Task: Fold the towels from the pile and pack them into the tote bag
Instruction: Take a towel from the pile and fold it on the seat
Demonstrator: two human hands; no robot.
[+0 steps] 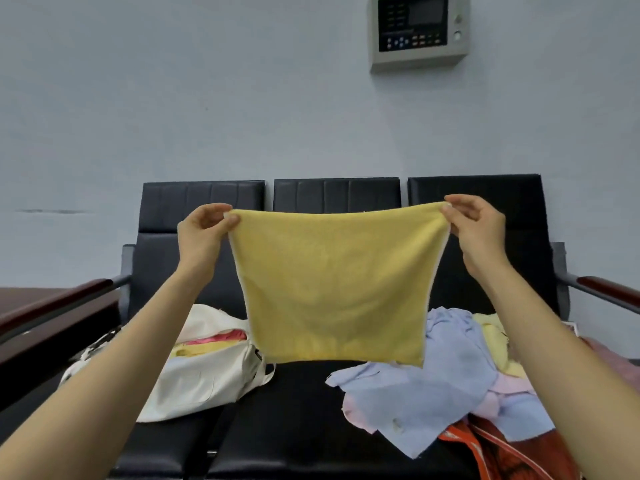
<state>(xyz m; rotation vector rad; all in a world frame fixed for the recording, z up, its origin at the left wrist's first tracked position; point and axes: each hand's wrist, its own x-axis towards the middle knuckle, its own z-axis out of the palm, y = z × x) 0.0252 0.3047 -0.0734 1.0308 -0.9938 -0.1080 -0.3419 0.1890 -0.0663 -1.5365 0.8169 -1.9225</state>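
Observation:
A yellow towel (336, 289) hangs spread flat in the air in front of me. My left hand (202, 233) pinches its top left corner and my right hand (476, 226) pinches its top right corner. Below on the left, a white tote bag (207, 375) lies on the black bench seat with pink and yellow towels showing in its mouth. To the right lies the pile of towels (450, 382), light blue on top with pale yellow, pink and orange pieces beside and under it. The hanging towel hides part of the seat behind it.
The black three-seat bench (301, 427) has wooden armrests at left (52, 303) and right (609, 289). A grey control panel (419, 29) is mounted on the wall above. Bare seat shows between the bag and the pile.

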